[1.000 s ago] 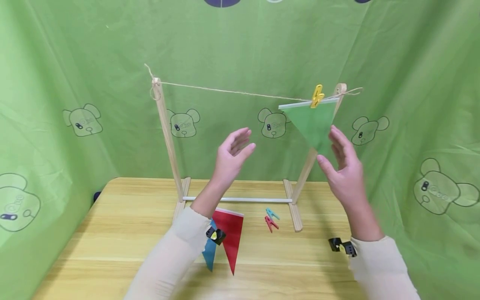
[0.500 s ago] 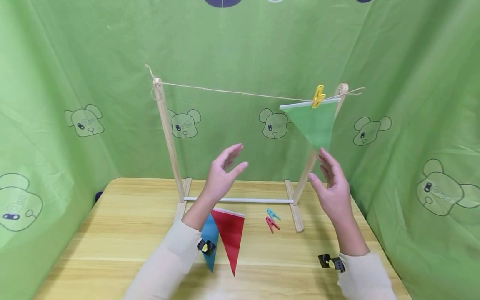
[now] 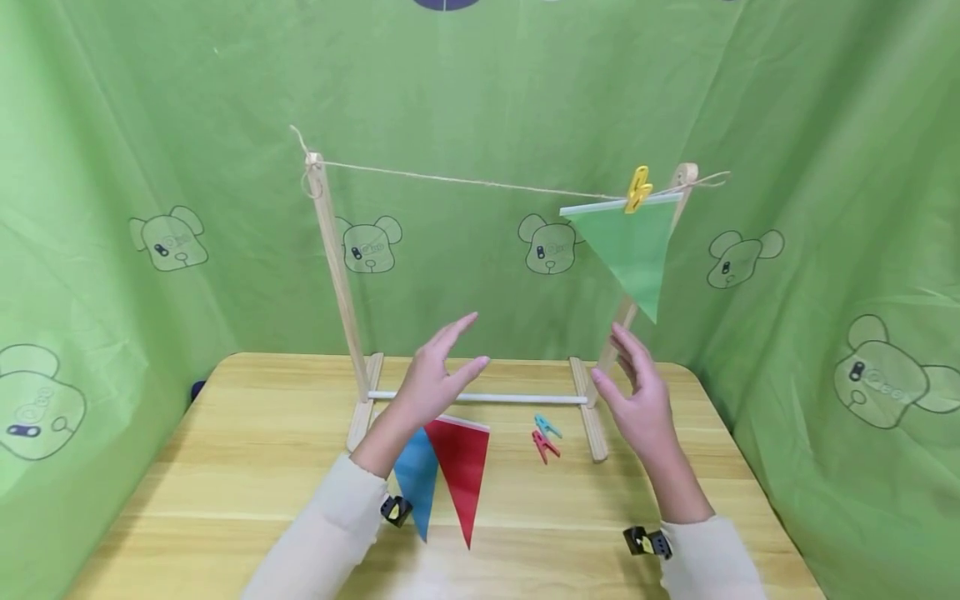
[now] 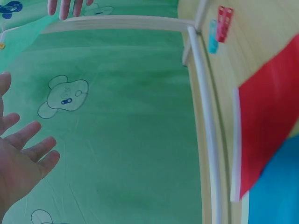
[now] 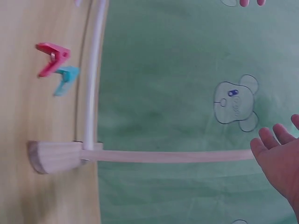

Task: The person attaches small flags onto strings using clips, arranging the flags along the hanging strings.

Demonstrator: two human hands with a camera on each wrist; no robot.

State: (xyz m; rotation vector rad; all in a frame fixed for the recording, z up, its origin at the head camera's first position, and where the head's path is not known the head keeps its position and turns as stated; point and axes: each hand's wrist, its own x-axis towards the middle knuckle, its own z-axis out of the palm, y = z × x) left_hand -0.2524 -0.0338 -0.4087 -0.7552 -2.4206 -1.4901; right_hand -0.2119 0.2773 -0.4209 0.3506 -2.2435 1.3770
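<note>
A green pennant (image 3: 630, 242) hangs from the string (image 3: 465, 181) near the right post, held by a yellow clothespin (image 3: 638, 190). My right hand (image 3: 637, 400) is in the air below the pennant's tip, fingers spread and holding nothing. Above the red pennant (image 3: 463, 467) and blue pennant (image 3: 418, 475) on the table, my left hand (image 3: 431, 379) hovers empty with fingers extended. The red one partly overlaps the blue one. Between the hands, a red clothespin (image 3: 545, 447) and a light blue clothespin (image 3: 547, 426) lie on the table.
The wooden frame's left post (image 3: 337, 275) stands at the back left, its right post (image 3: 608, 354) behind my right hand. A white rod (image 3: 487, 398) joins the feet low down. Green cloth (image 3: 450, 83) with printed bear heads surrounds the table (image 3: 225, 450).
Both hands have moved down and to the left, the right one away from beside the green pennant. The pennant stays hanging under its yellow clothespin.
</note>
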